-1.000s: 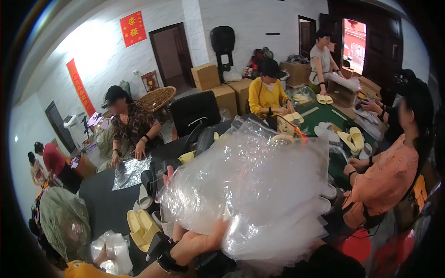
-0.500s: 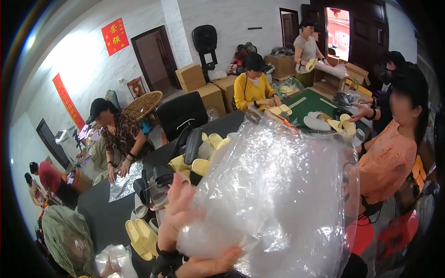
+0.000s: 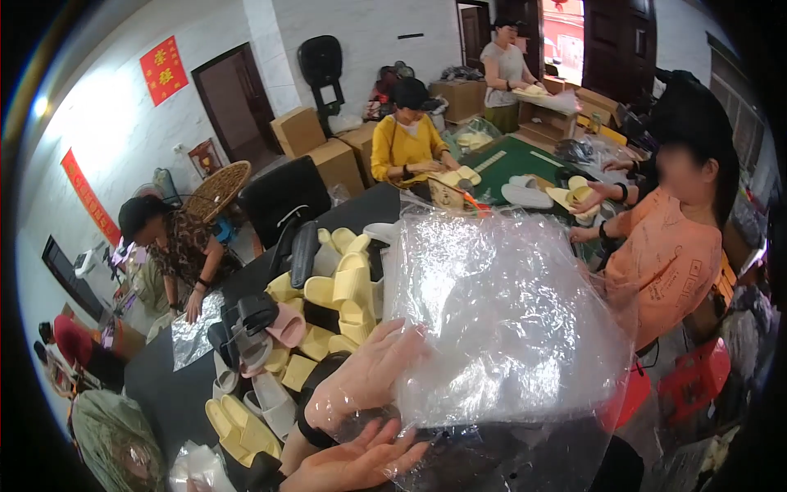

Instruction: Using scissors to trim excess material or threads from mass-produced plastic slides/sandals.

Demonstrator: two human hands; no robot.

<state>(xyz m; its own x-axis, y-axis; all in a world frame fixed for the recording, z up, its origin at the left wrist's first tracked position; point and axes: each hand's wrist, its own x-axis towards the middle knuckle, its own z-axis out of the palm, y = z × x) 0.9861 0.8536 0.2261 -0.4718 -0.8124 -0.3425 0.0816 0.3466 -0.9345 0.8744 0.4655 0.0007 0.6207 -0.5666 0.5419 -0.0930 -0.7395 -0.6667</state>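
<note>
A large stack of clear plastic bags point(image 3: 508, 320) fills the middle of the view, shiny and slightly crumpled. My left hand point(image 3: 369, 373) lies along its left edge, fingers stretched out and touching the plastic. Just below, my right hand point(image 3: 357, 463) is turned palm up with its fingers apart, beside the stack's lower left corner. A loose film edge hangs over part of both hands. Yellow slippers point(image 3: 352, 287) lie in a pile left of the bags, on a dark table point(image 3: 156, 377). Nearer to me is another pair of yellow slippers point(image 3: 238, 430).
Across the table a person in a patterned shirt point(image 3: 188, 254) presses a plastic sheet point(image 3: 197, 332). A person in yellow point(image 3: 406, 152) and one in orange point(image 3: 672, 254) work at a green table point(image 3: 500, 168). Red stools point(image 3: 697, 377) stand at right, cardboard boxes point(image 3: 332, 172) behind.
The bag stack has dropped from a raised tilt to a flatter position. My left hand has moved right against its edge; my right hand has turned palm up. More slippers show.
</note>
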